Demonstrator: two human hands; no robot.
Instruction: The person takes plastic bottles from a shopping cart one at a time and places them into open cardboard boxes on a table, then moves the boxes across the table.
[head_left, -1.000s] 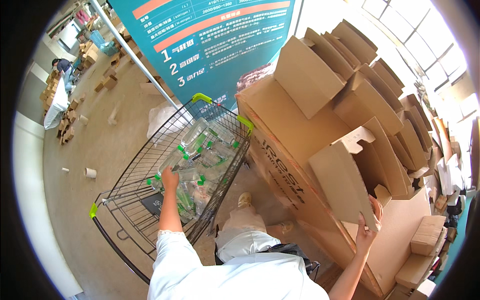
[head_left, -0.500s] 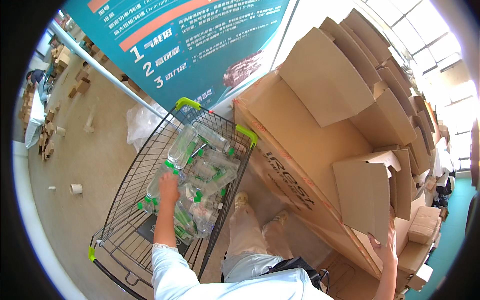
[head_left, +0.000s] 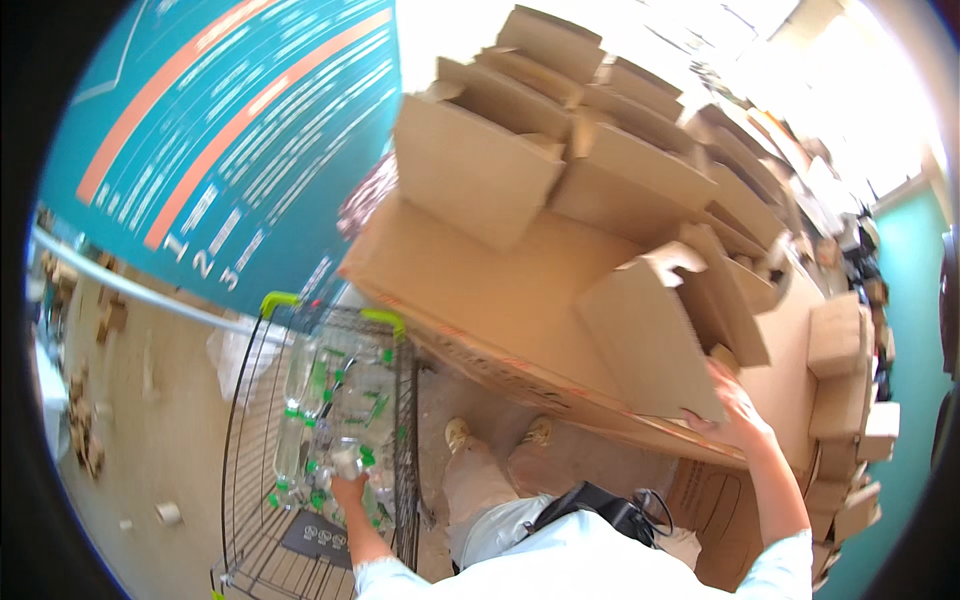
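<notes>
Cardboard carton point(head_left: 640, 335): flaps up, tilted, on the near side of the large cardboard box point(head_left: 490, 265), to the person's right.
Right hand point(head_left: 738, 410): closed on the carton's lower near corner, gripping it.
Left hand point(head_left: 350, 490): inside the shopping cart point(head_left: 281, 300), fingers apparently wrapped around 1 clear bottle point(head_left: 346, 459); blur hides the exact grip.
Ready so far: by my judgement, the carton is opened and steadied, and 1 bottle is in grasp, well apart from the carton.
Left in the cart: many green-capped bottles point(head_left: 290, 440), lying loosely, so handling looks far from finished.
Cartons behind: several open cartons point(head_left: 480, 165) stand in rows on the large box; their insides are mostly hidden, so I cannot tell whether they are filled.
</notes>
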